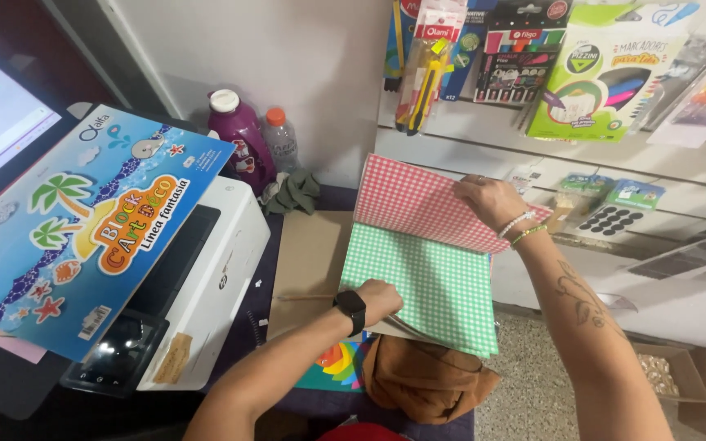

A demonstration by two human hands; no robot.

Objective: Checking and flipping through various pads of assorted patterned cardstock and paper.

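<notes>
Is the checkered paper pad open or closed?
Open. The right hand lifts the red checked sheet up, showing the green checked sheet flat underneath, pressed by the left hand.

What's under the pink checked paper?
A green checked sheet lies under the lifted pink sheet. The left hand presses on it. Sheets further down are covered.

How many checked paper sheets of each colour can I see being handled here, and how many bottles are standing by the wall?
Red checked sheet, lifted by the right hand: 1
Green checked sheet, under the left hand: 1
Purple bottle: 1
Clear bottle: 1
Total: 4
</notes>
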